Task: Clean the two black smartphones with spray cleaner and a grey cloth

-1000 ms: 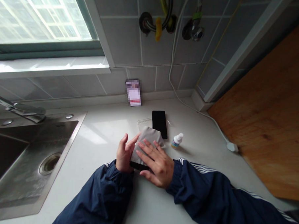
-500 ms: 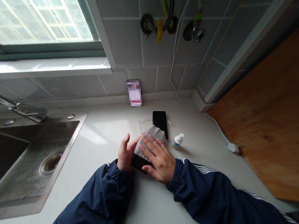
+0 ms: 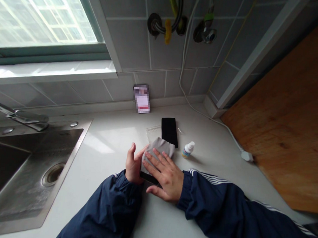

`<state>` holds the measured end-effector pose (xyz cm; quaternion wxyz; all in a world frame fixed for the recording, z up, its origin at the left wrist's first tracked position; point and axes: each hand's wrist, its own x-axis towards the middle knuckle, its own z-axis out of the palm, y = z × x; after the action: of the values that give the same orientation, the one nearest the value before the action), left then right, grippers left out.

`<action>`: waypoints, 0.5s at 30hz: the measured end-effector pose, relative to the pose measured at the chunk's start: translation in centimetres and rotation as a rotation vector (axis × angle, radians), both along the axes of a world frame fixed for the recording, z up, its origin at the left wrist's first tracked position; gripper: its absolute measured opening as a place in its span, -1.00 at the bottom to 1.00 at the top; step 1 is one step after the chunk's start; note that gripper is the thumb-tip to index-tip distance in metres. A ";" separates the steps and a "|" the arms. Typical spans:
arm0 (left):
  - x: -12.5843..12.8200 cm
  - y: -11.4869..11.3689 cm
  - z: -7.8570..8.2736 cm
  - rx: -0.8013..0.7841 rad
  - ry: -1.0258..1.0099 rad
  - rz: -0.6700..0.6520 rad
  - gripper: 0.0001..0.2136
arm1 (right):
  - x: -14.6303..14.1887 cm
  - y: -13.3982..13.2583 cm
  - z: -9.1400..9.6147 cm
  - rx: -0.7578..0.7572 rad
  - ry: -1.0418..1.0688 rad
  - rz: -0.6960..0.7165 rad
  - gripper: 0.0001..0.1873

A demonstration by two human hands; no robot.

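Observation:
My left hand (image 3: 133,165) stands upright with its fingers against the left edge of a black smartphone (image 3: 148,178), most of which is hidden. My right hand (image 3: 163,177) lies spread on a grey cloth (image 3: 157,152), pressing it onto that phone. Beyond the hands, a second black smartphone (image 3: 169,132) lies flat on a clear plastic sheet (image 3: 153,133). The cloth's upper corner nearly reaches it. To the right stands a small white-capped bottle (image 3: 188,149).
A stainless steel sink (image 3: 32,173) and faucet (image 3: 27,117) lie left of the white counter (image 3: 107,141). A blurred packet (image 3: 141,99) leans on the tiled wall. A white cable (image 3: 209,116) runs to a plug beside a wooden panel (image 3: 279,138).
My right hand has drawn the cloth down and slightly left over the held phone, covering more of its black surface. My left hand and the second phone stay nearly still.

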<state>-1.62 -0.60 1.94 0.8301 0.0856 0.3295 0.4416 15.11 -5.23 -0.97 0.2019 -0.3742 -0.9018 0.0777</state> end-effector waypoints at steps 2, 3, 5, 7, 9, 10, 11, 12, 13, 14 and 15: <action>-0.2 0.0 -0.1 -0.021 0.024 0.020 -0.23 | -0.1 -0.2 0.0 -0.006 0.000 0.018 -0.10; -0.2 0.0 -0.2 -0.026 0.028 0.026 -0.22 | -0.2 -0.3 0.0 -0.007 0.000 0.028 -0.10; -0.3 0.0 -0.2 -0.028 0.013 0.040 -0.19 | -0.3 -0.4 0.1 -0.008 0.000 0.048 -0.10; -0.2 0.0 0.1 -0.028 -0.012 0.057 -0.18 | -0.3 -0.6 0.2 -0.012 0.002 0.066 -0.09; 0.0 0.0 0.7 -0.031 -0.013 0.067 -0.17 | -0.3 -0.7 0.3 -0.019 0.004 0.084 -0.09; 0.1 0.0 1.0 -0.034 -0.002 0.068 -0.17 | -0.3 -0.7 0.4 -0.022 0.007 0.093 -0.10; 0.2 0.0 1.3 -0.037 0.012 0.068 -0.16 | -0.3 -0.7 0.5 -0.025 0.011 0.103 -0.10; 0.2 0.0 1.5 -0.041 0.024 0.068 -0.15 | -0.3 -0.7 0.6 -0.027 0.016 0.113 -0.11; 0.2 0.0 1.6 -0.041 0.035 0.069 -0.13 | -0.3 -0.8 0.7 -0.028 0.020 0.121 -0.11; 0.2 0.1 1.7 -0.039 0.044 0.070 -0.12 | -0.3 -0.8 0.8 -0.029 0.024 0.129 -0.12; 0.1 0.1 1.7 -0.032 0.050 0.069 -0.10 | -0.3 -0.9 0.9 -0.030 0.027 0.135 -0.12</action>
<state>-1.48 -0.51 3.63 0.8071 0.0719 0.3598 0.4625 14.82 -6.08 -0.08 0.2028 -0.3143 -0.9209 0.1097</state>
